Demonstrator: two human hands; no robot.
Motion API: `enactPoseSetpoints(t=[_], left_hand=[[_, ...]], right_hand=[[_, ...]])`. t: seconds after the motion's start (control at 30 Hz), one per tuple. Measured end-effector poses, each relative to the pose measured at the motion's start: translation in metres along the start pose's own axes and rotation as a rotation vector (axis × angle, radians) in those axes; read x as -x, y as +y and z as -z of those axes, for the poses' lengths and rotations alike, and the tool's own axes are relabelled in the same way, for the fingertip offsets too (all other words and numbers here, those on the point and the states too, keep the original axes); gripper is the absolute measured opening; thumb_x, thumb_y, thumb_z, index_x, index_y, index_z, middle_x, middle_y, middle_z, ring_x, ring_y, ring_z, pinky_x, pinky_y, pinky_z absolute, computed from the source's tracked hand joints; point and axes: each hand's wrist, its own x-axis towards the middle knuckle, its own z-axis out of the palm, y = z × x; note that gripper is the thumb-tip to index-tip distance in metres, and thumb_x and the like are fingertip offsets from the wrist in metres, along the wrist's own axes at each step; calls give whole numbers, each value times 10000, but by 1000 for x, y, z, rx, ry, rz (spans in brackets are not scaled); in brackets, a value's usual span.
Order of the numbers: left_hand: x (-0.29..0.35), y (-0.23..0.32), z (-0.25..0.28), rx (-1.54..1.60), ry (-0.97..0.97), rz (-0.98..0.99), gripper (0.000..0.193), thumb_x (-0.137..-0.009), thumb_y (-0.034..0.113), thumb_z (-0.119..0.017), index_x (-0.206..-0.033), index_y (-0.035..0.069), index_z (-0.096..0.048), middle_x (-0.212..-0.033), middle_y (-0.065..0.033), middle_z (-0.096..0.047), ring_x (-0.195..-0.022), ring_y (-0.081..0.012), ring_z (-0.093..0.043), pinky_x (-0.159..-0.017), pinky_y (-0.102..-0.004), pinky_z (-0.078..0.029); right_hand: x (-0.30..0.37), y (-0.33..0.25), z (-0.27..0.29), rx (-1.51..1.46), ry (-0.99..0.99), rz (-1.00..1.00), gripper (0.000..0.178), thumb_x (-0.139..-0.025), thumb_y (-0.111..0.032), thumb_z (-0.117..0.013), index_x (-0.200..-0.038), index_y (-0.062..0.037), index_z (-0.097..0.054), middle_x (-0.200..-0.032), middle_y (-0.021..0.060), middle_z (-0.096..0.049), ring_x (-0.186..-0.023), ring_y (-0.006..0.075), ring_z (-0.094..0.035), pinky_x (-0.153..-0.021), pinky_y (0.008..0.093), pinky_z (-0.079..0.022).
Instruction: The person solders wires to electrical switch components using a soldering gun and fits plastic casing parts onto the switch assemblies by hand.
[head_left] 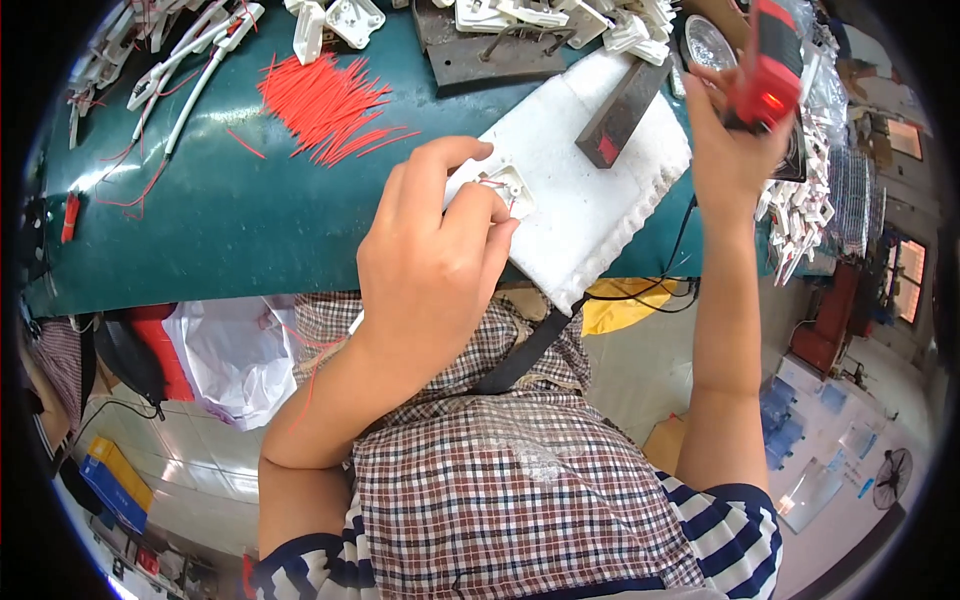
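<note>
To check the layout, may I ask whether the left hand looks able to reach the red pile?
Probably yes: only green tabletop separates the left hand from the red pile, though that hand touches a white housing.

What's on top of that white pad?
A dark bar rests on the pad. The left hand holds a white part over it; hand and part hide what lies beneath.

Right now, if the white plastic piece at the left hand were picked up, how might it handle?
The white plastic piece is probably light, judging by its small, hollowed shell. It looks fairly stiff, with moulded raised edges. The thin red wires in it would likely flex, since they look so fine.
</note>
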Motion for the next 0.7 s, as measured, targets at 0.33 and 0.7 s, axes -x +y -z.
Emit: enactPoseSetpoints(t=[0.33,0.7], left_hand=[[0,-4,0,146,4,118,263,-690,31,-825,-824,57,-601,-1134,-112,-605,-870,-279,-633,-701,-364,-518],[2,-14,-4,365,151,165,294,-675,28,-850,-860,81,-627,-1162,-106,-568,-829,-147,-628,-451,-207,-482]], right_hand=[[-27,57,-39,605,-73,354,578,-706,-21,-788,-1220,-49,-524,-1111,140,-596,-1007,333,-613,-881,385,-498],[-34,62,-34,448,6,554,564,-719,-60,-859,-1168,-33,-518,-988,104,-640,-844,263,-678,-759,341,-536]])
